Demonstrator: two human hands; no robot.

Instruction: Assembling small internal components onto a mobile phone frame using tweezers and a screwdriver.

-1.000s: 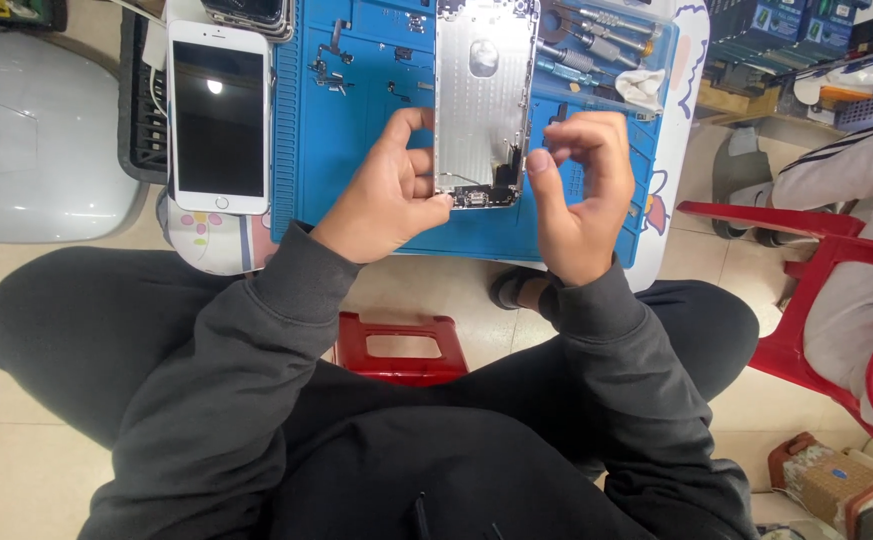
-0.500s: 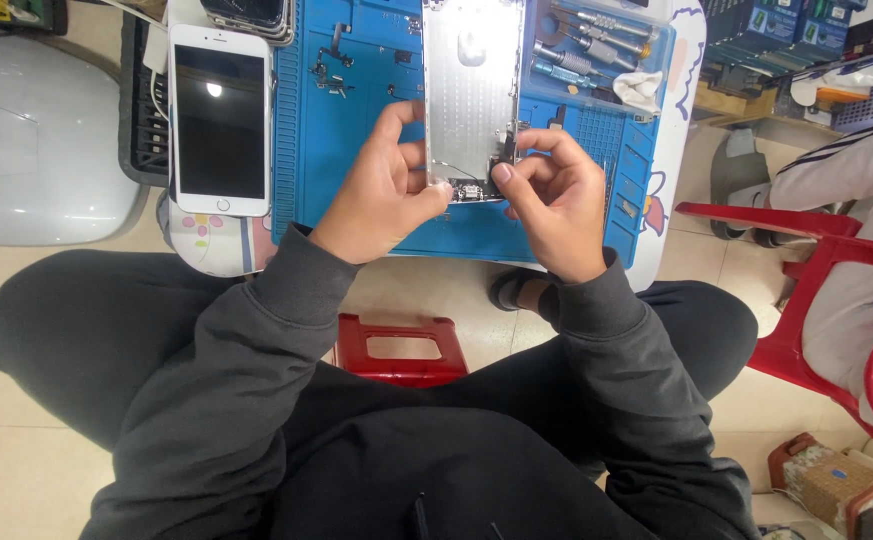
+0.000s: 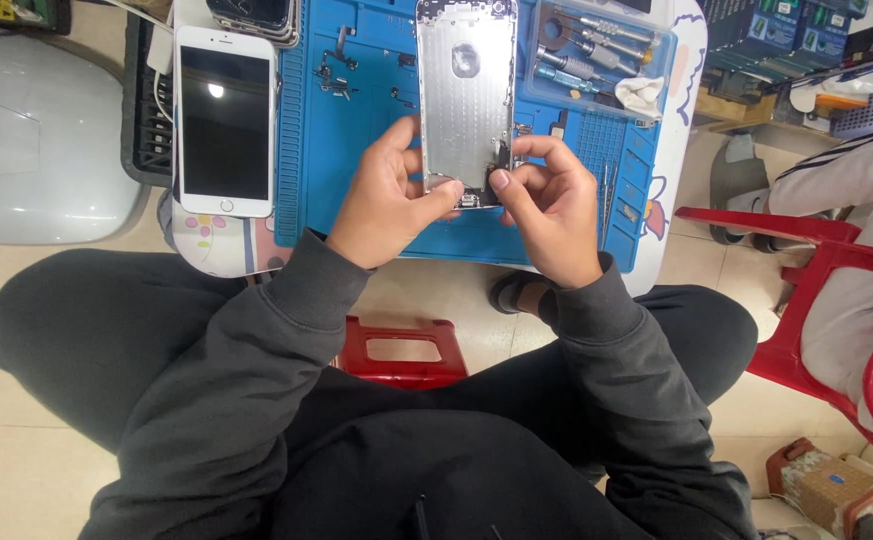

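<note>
An opened silver phone housing [image 3: 466, 95] stands over the blue work mat [image 3: 356, 130], its inside facing me. My left hand [image 3: 386, 200] grips its lower left edge, thumb across the bottom. My right hand [image 3: 548, 205] pinches at the housing's lower right corner, thumb and forefinger on a small dark part there. Both sleeves are dark grey.
A white phone [image 3: 224, 120] with a dark screen lies left of the mat. Screwdrivers and a white cloth sit in a tray [image 3: 596, 55] at the mat's upper right. Small loose parts [image 3: 336, 70] lie on the mat. A red stool [image 3: 401, 350] is below; a red chair [image 3: 846, 300] with a seated person is at right.
My right hand has moved left, from apart from the housing to pinching its bottom right corner. The left hand keeps its hold.
</note>
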